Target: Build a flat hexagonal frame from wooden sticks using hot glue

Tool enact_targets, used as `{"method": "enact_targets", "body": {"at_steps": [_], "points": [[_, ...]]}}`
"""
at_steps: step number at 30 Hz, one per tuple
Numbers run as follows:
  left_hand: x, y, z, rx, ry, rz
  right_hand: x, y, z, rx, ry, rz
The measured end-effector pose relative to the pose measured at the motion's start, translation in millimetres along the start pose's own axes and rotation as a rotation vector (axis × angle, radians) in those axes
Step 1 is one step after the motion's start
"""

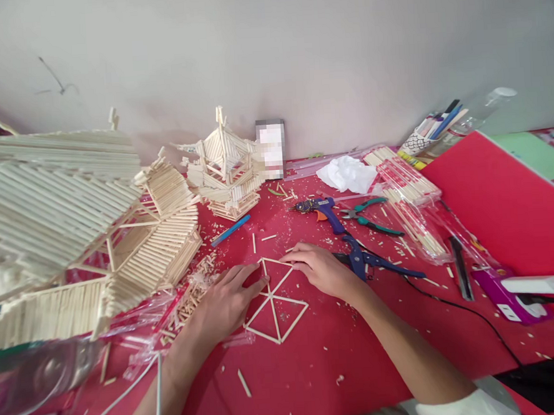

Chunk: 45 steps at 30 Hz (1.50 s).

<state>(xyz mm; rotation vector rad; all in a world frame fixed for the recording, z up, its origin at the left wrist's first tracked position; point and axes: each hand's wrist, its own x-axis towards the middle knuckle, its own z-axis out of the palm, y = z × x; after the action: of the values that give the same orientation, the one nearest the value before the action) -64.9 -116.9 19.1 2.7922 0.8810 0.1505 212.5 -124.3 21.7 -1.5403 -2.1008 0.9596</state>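
A flat frame of thin wooden sticks (275,318) lies on the red tabletop, its outer sticks joined by spokes that meet in the middle. My left hand (229,298) rests at its upper left side, with thumb and index finger closed about a spoke. At the upper right corner, the bent fingers of my right hand (316,268) pinch the frame; their tips partly cover the joint. Two loose short sticks (254,243) lie just beyond the frame. Close to my right forearm are a blue-handled cutter (356,259) and a blue glue gun (324,212).
Large stick-built roofs (60,196) fill the left side, with a small stick pagoda (227,166) behind. Green-handled pliers (374,220), packed sticks (404,187), a black knife (461,268) and a purple power strip (508,296) lie right. A white cable (157,390) crosses near my left forearm.
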Motion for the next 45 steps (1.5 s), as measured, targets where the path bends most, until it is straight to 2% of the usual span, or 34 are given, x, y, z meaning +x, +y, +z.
{"method": "enact_targets", "body": {"at_steps": [5, 9, 13, 17, 27, 34, 45], "points": [[0, -1, -2.3, -0.025, -0.004, 0.011, 0, -1, 0, -0.004, -0.002, -0.003], [-1, -5, -8.4, -0.136, 0.039, -0.002, 0, -1, 0, -0.008, -0.004, -0.005], [-6, -9, -13.3, -0.245, 0.076, -0.128, -1, 0, 0, -0.013, -0.003, -0.006], [-8, -11, -14.3, -0.285, 0.016, -0.238, -1, 0, 0, 0.000, -0.001, -0.014], [-14, -28, -19.9, -0.347, -0.059, -0.187, -3, 1, 0, 0.008, -0.005, -0.016], [-19, -40, -15.5, -0.361, -0.058, -0.143, -2, 0, -1, -0.003, -0.007, -0.017], [-15, -39, -18.8, -0.374, -0.032, -0.075, -2, 1, 0, -0.005, 0.009, -0.038]]}}
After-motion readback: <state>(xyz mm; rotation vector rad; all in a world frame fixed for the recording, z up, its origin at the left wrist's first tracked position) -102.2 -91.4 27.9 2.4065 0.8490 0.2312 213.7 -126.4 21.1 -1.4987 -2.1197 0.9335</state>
